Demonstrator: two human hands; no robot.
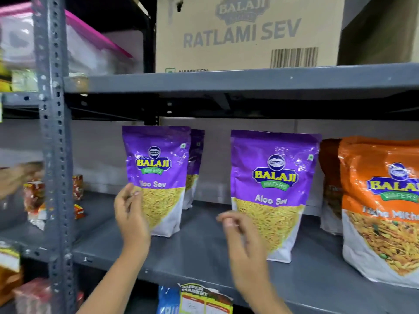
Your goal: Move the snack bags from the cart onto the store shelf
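Observation:
Two purple Aloo Sev bags stand upright on the grey metal shelf [204, 252]. The left purple bag [158, 168] has another purple bag [196, 162] partly hidden behind it. My left hand [131, 216] is at the left bag's lower left edge, fingertips touching it, fingers loosely apart. The right purple bag [272, 189] stands nearer the shelf front. My right hand [242, 241] hovers just left of it, fingers apart and blurred, holding nothing. The cart is out of view.
Orange Tikha Mitha bags [381, 211] stand at the right, one behind another. A Ratlami Sev carton [244, 32] sits on the shelf above. A perforated upright post [54, 155] is at the left, with small red packets [34, 196] beyond it. Another person's hand [15, 177] shows at far left.

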